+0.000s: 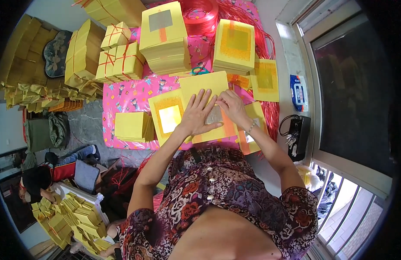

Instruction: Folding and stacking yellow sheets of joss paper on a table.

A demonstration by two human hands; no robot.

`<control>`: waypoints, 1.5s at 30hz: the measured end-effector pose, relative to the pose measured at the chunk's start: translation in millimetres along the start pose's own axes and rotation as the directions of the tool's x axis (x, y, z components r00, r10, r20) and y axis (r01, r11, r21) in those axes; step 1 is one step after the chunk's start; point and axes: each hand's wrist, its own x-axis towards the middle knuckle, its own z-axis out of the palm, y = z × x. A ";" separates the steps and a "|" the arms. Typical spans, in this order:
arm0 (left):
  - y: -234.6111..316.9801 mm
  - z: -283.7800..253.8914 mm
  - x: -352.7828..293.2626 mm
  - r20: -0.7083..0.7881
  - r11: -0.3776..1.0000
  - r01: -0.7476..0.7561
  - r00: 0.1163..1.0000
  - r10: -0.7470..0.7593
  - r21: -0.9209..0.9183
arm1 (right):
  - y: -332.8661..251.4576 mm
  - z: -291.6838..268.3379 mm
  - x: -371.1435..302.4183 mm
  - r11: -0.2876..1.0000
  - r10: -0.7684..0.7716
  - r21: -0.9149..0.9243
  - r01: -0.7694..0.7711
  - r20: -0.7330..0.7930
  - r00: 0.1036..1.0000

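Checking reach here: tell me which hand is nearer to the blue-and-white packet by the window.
Right. The right hand is left of the blue-and-white packet, not touching it; the left hand is farther left, spread over the yellow paper.

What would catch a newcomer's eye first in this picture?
Probably the bright pink patterned tablecloth across the upper middle, crowded with yellow paper stacks. At the top, a shiny red coil stands out. In the centre, the left hand lies spread on yellow sheets, with the right hand beside it.
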 end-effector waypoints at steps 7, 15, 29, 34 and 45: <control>-13.4 -11.0 -23.9 0.044 0.994 -0.022 0.999 0.026 -0.105 | 4.2 -1.6 -3.4 0.995 0.062 0.072 -0.066 0.051 0.997; -18.3 -6.2 -25.6 0.066 0.998 -0.003 0.998 0.008 -0.068 | 6.5 4.3 -1.8 0.997 0.015 0.070 -0.015 0.003 1.000; -16.2 -18.5 -10.7 -0.226 0.997 -0.009 0.974 -0.010 -0.082 | 10.5 -19.2 18.8 0.808 -0.458 -0.326 0.490 0.176 0.871; -17.4 -20.8 0.9 -0.290 1.000 -0.024 0.957 0.018 -0.016 | 13.9 -21.6 26.6 0.773 -0.522 -0.337 0.537 0.143 0.841; -24.8 -30.6 16.0 -0.525 0.984 -0.070 0.839 0.147 0.163 | -1.1 -36.5 23.6 0.905 0.317 0.337 -0.259 -0.130 0.939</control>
